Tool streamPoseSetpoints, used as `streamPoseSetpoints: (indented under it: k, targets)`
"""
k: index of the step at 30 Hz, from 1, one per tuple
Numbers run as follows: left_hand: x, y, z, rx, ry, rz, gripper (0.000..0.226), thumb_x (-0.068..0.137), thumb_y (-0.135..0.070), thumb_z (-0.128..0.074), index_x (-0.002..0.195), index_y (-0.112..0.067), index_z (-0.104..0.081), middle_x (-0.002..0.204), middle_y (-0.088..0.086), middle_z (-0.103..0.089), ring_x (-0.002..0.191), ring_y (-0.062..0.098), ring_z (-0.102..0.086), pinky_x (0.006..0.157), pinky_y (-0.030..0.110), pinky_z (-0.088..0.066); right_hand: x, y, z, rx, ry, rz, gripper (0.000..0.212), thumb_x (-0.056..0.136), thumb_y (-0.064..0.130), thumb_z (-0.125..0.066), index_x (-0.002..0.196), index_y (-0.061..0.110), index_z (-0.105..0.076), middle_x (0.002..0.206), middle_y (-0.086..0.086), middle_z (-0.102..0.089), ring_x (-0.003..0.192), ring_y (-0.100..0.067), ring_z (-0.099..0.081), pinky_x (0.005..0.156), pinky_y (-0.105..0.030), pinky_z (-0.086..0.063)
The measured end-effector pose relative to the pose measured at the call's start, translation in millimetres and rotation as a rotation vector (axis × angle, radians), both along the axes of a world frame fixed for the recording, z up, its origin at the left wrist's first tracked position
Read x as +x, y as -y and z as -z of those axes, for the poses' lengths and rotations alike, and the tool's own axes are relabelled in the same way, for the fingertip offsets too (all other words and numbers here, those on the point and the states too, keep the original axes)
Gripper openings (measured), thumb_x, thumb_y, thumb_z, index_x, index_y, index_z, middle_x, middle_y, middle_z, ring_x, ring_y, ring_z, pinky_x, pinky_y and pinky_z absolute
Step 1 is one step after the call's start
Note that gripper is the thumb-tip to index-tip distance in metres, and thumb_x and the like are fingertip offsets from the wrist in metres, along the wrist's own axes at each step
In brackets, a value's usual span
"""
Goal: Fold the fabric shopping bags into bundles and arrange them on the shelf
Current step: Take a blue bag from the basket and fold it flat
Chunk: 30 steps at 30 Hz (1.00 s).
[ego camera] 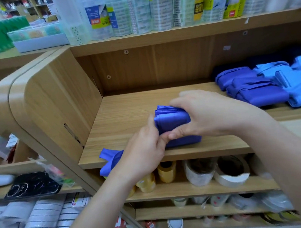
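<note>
A dark blue fabric bag, partly folded into a thick bundle, lies near the front edge of the wooden shelf. My right hand grips the bundle from above, fingers curled round it. My left hand pinches the fabric at the bundle's lower left. The bag's handle strap trails from under my left hand over the shelf's front edge. Finished bundles sit at the right of the same shelf: dark blue ones and light blue ones.
Tape rolls and packaged goods stand on the shelf above. Yellow and white tape rolls fill the shelf below. The shelf's wooden side panel rises at the left, with a phone case on the neighbouring unit.
</note>
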<state>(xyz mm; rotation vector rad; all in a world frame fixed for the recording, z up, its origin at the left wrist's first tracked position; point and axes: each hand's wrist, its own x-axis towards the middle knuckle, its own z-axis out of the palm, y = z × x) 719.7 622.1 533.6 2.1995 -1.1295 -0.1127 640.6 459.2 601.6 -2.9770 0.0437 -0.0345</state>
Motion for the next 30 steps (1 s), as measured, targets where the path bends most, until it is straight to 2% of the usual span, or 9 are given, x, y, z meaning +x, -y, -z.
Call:
streamPoseSetpoints:
  k: [6,8,11,14,18,21,24,27,30]
  targets:
    - [20.5,-29.3,-22.8,0.109,-0.086,0.02,0.035,0.079,-0.033,-0.078,0.108,-0.042,-0.061,0.1,-0.014,-0.067,0.09,0.001,-0.06,0.087,0.027,-0.049,-9.7,14.8,-0.9,0.104,0.107,-0.064,0.03,0.077,0.049,-0.076,0.074,0.028,-0.054,0.085,0.007,-0.047,0.075,-0.008,-0.048,0.068,-0.033,-0.041]
    - [29.6,-46.0,-35.0,0.08,-0.243,0.018,0.027,0.078,-0.021,-0.081,0.096,-0.038,-0.07,0.089,-0.006,-0.073,0.082,0.007,-0.067,0.081,0.027,-0.054,-13.2,20.7,1.0,0.124,0.122,-0.077,0.031,0.076,0.045,-0.078,0.072,0.025,-0.055,0.078,0.006,-0.054,0.073,-0.01,-0.051,0.068,-0.038,-0.044]
    - [42.2,-64.5,-43.2,-0.152,-0.51,0.006,0.019,0.077,-0.009,-0.075,0.09,-0.022,-0.074,0.075,0.006,-0.072,0.062,0.017,-0.062,0.053,0.023,-0.052,-16.1,28.2,2.8,0.14,0.119,-0.054,0.036,0.075,0.042,-0.081,0.065,0.025,-0.051,0.064,0.007,-0.056,0.067,-0.009,-0.052,0.061,-0.037,-0.044]
    - [46.9,-74.8,-40.7,-0.325,-0.573,-0.011,0.021,0.075,-0.009,-0.066,0.094,-0.016,-0.071,0.067,0.008,-0.063,0.057,0.012,-0.053,0.052,0.015,-0.044,-18.5,33.7,1.8,0.116,0.124,-0.031,0.034,0.076,0.041,-0.08,0.066,0.026,-0.051,0.062,0.01,-0.055,0.067,-0.009,-0.052,0.058,-0.032,-0.04]
    - [44.4,-76.9,-30.3,-0.215,-0.344,-0.02,0.031,0.082,-0.012,-0.076,0.104,-0.034,-0.07,0.09,-0.002,-0.064,0.079,0.011,-0.059,0.072,0.019,-0.051,-16.8,35.3,1.6,0.034,0.122,0.008,0.036,0.08,0.041,-0.076,0.066,0.028,-0.045,0.064,0.01,-0.054,0.066,-0.008,-0.05,0.058,-0.032,-0.035]
    - [25.2,-73.7,-39.0,-0.232,0.292,-0.011,0.033,0.08,-0.036,-0.07,0.112,-0.028,-0.069,0.108,-0.006,-0.059,0.104,0.012,-0.058,0.093,0.027,-0.045,-16.4,38.0,-0.6,0.042,0.103,0.028,0.03,0.081,0.042,-0.074,0.07,0.028,-0.05,0.069,0.01,-0.057,0.07,-0.009,-0.053,0.062,-0.034,-0.04]
    - [-13.6,-46.8,-37.9,-0.211,0.554,0.15,0.036,0.086,-0.039,-0.064,0.112,-0.016,-0.07,0.107,0.0,-0.063,0.1,0.017,-0.058,0.089,0.027,-0.046,-14.1,37.6,-0.5,0.068,0.085,0.01,0.03,0.081,0.041,-0.075,0.07,0.028,-0.05,0.068,0.009,-0.057,0.069,-0.009,-0.053,0.062,-0.034,-0.04]
    - [-21.4,-21.3,-8.1,0.159,0.674,0.164,0.066,0.074,-0.056,-0.066,0.125,-0.014,-0.06,0.113,0.001,-0.063,0.098,0.022,-0.061,0.08,0.034,-0.054,-11.1,35.9,2.2,0.086,0.098,-0.017,0.034,0.079,0.041,-0.077,0.067,0.027,-0.048,0.065,0.009,-0.055,0.067,-0.008,-0.052,0.061,-0.034,-0.04]
    - [-7.6,-19.8,-5.0,0.394,0.573,0.07,0.055,0.069,-0.054,-0.076,0.112,-0.023,-0.063,0.097,-0.004,-0.066,0.087,0.022,-0.065,0.065,0.033,-0.055,-13.5,42.2,2.4,0.101,0.096,0.004,0.035,0.079,0.039,-0.077,0.066,0.027,-0.047,0.065,0.009,-0.054,0.066,-0.008,-0.051,0.06,-0.033,-0.037]
